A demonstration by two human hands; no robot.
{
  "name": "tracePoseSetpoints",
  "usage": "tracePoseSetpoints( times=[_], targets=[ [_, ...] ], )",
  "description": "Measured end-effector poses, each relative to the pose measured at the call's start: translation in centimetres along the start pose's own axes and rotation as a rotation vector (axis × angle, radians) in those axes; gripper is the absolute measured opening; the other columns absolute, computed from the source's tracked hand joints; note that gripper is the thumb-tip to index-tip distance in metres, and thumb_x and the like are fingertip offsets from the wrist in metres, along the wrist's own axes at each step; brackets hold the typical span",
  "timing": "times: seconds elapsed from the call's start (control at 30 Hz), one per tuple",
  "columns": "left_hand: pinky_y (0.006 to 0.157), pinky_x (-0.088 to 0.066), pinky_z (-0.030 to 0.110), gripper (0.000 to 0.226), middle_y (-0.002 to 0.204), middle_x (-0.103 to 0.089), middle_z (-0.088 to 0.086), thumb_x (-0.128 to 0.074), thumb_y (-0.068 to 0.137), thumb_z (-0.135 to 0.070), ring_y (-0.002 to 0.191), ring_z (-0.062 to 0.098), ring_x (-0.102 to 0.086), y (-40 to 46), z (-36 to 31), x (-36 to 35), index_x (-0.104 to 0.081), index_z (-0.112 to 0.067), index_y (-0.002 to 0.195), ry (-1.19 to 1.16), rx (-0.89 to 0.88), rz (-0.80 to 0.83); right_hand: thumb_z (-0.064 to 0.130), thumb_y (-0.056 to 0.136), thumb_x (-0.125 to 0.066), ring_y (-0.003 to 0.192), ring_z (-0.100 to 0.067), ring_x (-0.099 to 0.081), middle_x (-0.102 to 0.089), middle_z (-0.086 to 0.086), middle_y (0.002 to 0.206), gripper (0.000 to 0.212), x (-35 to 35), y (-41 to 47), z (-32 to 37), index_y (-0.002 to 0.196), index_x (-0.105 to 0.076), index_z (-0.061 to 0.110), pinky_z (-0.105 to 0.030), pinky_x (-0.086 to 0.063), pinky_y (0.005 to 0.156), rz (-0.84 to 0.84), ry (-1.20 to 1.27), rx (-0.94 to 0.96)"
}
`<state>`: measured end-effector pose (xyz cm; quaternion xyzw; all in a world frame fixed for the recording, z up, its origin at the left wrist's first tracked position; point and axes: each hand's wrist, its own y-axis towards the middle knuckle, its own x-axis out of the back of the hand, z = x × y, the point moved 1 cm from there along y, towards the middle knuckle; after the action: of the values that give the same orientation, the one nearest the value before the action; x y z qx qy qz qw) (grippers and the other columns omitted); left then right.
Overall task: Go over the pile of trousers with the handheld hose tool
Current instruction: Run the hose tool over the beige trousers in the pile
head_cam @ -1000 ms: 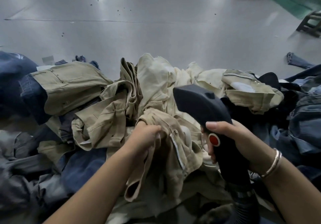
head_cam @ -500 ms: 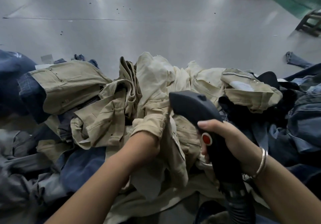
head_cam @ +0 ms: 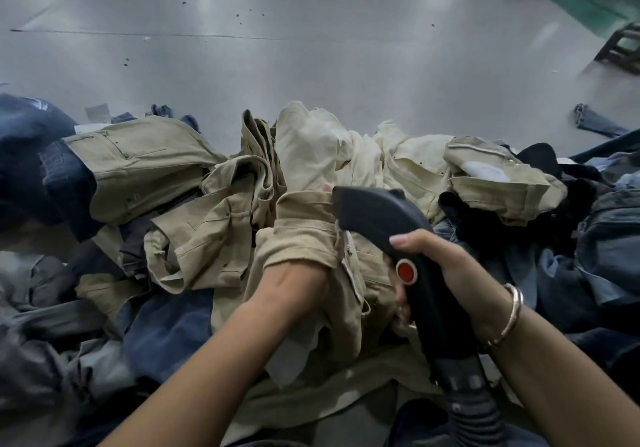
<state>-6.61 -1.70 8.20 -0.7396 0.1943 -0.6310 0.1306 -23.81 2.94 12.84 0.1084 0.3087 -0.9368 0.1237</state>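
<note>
The right hand (head_cam: pixel 446 280) is wrapped tight around the black hose tool (head_cam: pixel 398 238), thumb near its red button (head_cam: pixel 406 271). The tool's nose touches a tan trouser leg (head_cam: pixel 304 235) on top of the pile of trousers (head_cam: pixel 166 176). The left hand (head_cam: pixel 294 283) is tucked inside that leg, so I cannot tell how its fingers lie. Blue jeans (head_cam: pixel 166 328) lie just below the tan leg.

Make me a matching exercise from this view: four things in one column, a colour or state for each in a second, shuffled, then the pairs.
Things
1. hose tool
2. button
3. left hand
4. bracelet

Descriptions
A. tucked inside a beige trouser opening
B. red
C. gripped by the right hand
D. worn on the right wrist

Pairs: 1-C, 2-B, 3-A, 4-D
</note>
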Motion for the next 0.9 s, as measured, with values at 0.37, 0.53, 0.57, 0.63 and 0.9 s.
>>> tracePoseSetpoints(
  times=[0.37, 0.53, 0.57, 0.63, 0.9],
  targets=[
    [0.110, -0.022, 0.026, 0.054, 0.152, -0.027, 0.013, -0.044, 0.097, -0.022, 0.138, 0.024, -0.030, 1.0, 0.9, 1.2, -0.027, -0.011, 0.147, -0.178, 0.023, -0.063, 0.045, 0.056, -0.072, 0.041, -0.022, -0.055, -0.057, -0.012, 0.049, 0.033, -1.3, -0.6, -1.2, 0.050, -0.065, 0.013, -0.025, -0.047, 0.044, 0.138, -0.088, 0.022],
    [0.113, -0.007, 0.025, 0.061, 0.158, -0.012, 0.012, -0.041, 0.097, -0.019, 0.145, 0.024, -0.015, -0.2, -0.1, 0.8, -0.014, -0.010, 0.151, -0.107, -0.093, -0.087, 0.038, 0.052, -0.074, 0.039, -0.025, -0.050, -0.054, -0.014, 0.049, 0.038, 0.1, 0.6, 0.4, 0.061, -0.058, 0.005, -0.026, -0.045, 0.041, -0.057, -0.007, 0.033],
    [0.113, -0.006, 0.026, 0.060, 0.158, -0.014, 0.013, -0.040, 0.097, -0.019, 0.145, 0.025, -0.015, -0.1, 0.1, 0.8, -0.016, -0.010, 0.151, -0.112, -0.094, -0.104, 0.038, 0.053, -0.073, 0.039, -0.024, -0.049, -0.053, -0.013, 0.049, 0.038, 0.6, 0.6, 0.9, 0.062, -0.057, 0.004, -0.026, -0.044, 0.042, -0.082, 0.005, 0.063],
    [0.118, -0.009, 0.031, 0.057, 0.155, -0.019, 0.015, -0.039, 0.095, -0.018, 0.144, 0.027, -0.018, 0.5, 0.7, 0.9, -0.022, -0.010, 0.149, -0.146, -0.073, -0.145, 0.037, 0.057, -0.072, 0.040, -0.025, -0.049, -0.053, -0.013, 0.050, 0.038, 1.4, 0.3, 1.4, 0.063, -0.056, 0.003, -0.028, -0.044, 0.042, -0.103, 0.037, 0.105],
    [0.109, -0.025, 0.029, 0.051, 0.149, -0.033, 0.015, -0.047, 0.096, -0.020, 0.136, 0.027, -0.035, 0.8, 0.4, 1.3, -0.033, -0.008, 0.144, -0.180, -0.018, -0.046, 0.042, 0.049, -0.074, 0.038, -0.026, -0.052, -0.055, -0.017, 0.048, 0.039, -0.7, 0.3, -1.2, 0.058, -0.063, 0.006, -0.027, -0.046, 0.042, 0.102, -0.061, -0.043]
  ],
)
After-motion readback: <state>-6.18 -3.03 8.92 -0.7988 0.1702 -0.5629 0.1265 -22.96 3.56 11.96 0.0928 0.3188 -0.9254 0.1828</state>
